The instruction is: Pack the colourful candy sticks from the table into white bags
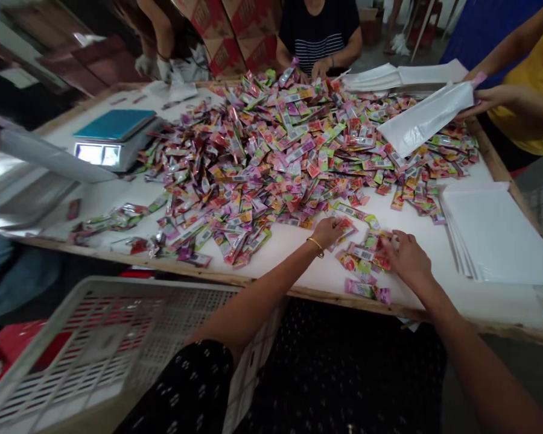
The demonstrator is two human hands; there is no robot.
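Note:
A big heap of small colourful sachets (280, 150) covers the white table (298, 265). My left hand (329, 232), with a gold bangle at the wrist, rests fingers-down on sachets at the heap's near edge. My right hand (406, 258) lies on a small separate cluster of sachets (364, 262) close to the table's front edge, fingers curled over them. Whether either hand actually grips a sachet is hidden by the fingers.
A stack of white bags (498, 235) lies at the right. A digital scale (113, 138) stands at the left. A white plastic crate (104, 343) sits below the table's front edge. Other people work around the table; one at the right holds a white bag (425, 117).

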